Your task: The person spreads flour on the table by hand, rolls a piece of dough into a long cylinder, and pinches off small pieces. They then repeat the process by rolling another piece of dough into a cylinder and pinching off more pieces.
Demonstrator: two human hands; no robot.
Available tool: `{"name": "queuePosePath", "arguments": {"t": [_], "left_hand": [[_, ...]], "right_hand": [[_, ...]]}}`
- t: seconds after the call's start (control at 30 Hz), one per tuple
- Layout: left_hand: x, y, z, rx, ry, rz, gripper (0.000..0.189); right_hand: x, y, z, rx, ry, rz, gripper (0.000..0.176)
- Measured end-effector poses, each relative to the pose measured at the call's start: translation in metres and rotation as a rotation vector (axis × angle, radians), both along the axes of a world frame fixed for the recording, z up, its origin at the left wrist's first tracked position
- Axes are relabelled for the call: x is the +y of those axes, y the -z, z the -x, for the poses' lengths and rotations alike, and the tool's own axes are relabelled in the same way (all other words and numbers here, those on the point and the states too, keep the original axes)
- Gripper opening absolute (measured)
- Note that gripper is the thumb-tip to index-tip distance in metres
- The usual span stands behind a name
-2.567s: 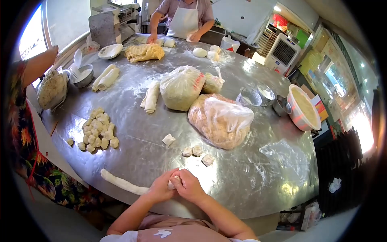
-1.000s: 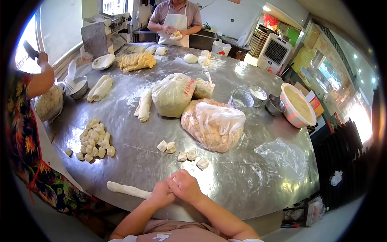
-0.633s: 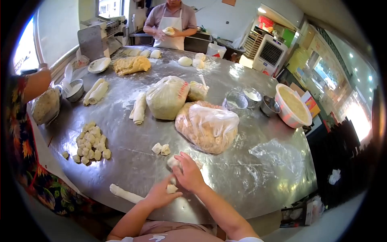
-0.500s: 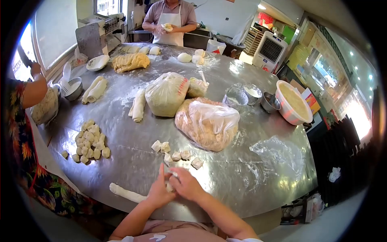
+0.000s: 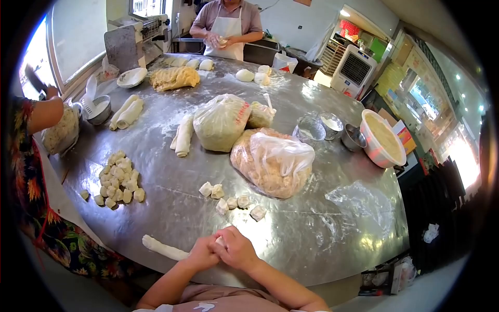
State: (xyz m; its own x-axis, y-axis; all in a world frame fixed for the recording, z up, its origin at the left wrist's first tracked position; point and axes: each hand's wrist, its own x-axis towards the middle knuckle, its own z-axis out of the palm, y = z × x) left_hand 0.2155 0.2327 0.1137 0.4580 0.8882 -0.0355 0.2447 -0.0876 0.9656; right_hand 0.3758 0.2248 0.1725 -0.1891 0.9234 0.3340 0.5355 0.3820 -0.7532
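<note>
My left hand (image 5: 204, 252) and my right hand (image 5: 235, 248) are pressed together near the table's front edge, fingers closed round a small piece of pale dough (image 5: 220, 241). Most of that piece is hidden by the fingers. A rope of dough (image 5: 163, 248) lies on the table, its right end at my left hand. Beyond my hands sit several small dough pieces (image 5: 232, 203). A bag of orange-brown filling (image 5: 273, 164) and a bag of greenish filling (image 5: 221, 124) stand farther back, with a dough roll (image 5: 184, 136) beside them.
At left is a heap of dough pieces (image 5: 120, 179) near a co-worker in a floral garment (image 5: 39, 192). Another person in a white apron (image 5: 224, 32) stands across the metal table (image 5: 312, 229), handling dough. Metal bowls (image 5: 353, 138) and a large tub (image 5: 383, 138) stand at right.
My fingers have closed more tightly round the dough, and my left hand's raised finger has folded down. The view has shifted slightly. The person across has brought both hands together over their dough.
</note>
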Motion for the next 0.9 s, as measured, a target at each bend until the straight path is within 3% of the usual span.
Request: {"name": "queuePosePath", "arguments": {"t": [0.1,0.2,0.27,0.3,0.37,0.4,0.43,0.5,0.53,0.63,0.73,0.83,0.9], "left_hand": [[0.001,-0.014,-0.001,0.106,0.071,0.134,0.026],[0.0,-0.017,-0.007,0.203,0.017,-0.07,0.023],[0.0,-0.03,-0.013,0.167,0.009,0.017,0.023],[0.0,-0.04,-0.016,0.148,0.006,0.059,0.024],[-0.008,-0.073,-0.018,0.133,0.208,0.066,0.024],[-0.01,-0.082,-0.016,0.124,0.299,0.07,0.024],[-0.007,-0.072,-0.017,0.141,0.195,0.016,0.029],[0.002,-0.044,-0.02,0.181,0.036,-0.083,0.04],[0.012,-0.06,-0.019,0.46,0.106,0.199,0.091],[0.007,-0.036,-0.017,0.209,-0.075,0.096,0.115],[0.007,-0.007,-0.015,0.16,-0.116,-0.192,0.125],[0.004,-0.001,-0.012,-0.105,-0.135,-0.052,0.111],[0.006,-0.009,-0.003,0.032,-0.041,-0.242,0.09]], "right_hand": [[-0.001,0.003,-0.002,0.035,0.043,-0.01,0.019],[0.012,0.022,-0.007,0.05,0.101,-0.113,0.017],[0.023,0.027,-0.012,0.038,0.143,-0.134,0.018],[0.034,0.038,-0.022,-0.115,0.153,-0.184,0.02],[0.055,0.064,-0.046,-0.415,0.168,-0.273,0.024],[0.057,0.053,-0.05,-0.234,0.294,-0.045,0.027],[0.055,0.038,-0.049,-0.195,0.273,0.045,0.027],[0.056,0.032,-0.04,-0.123,0.164,-0.192,0.03],[0.05,0.014,-0.036,-0.222,0.185,-0.214,0.038],[0.032,0.006,-0.034,-0.023,0.054,0.122,0.039],[0.006,0.005,-0.014,0.03,-0.136,0.213,0.037],[0.0,0.018,-0.008,0.043,-0.121,0.169,0.028],[0.0,0.019,-0.006,0.044,-0.065,0.141,0.025]]}}
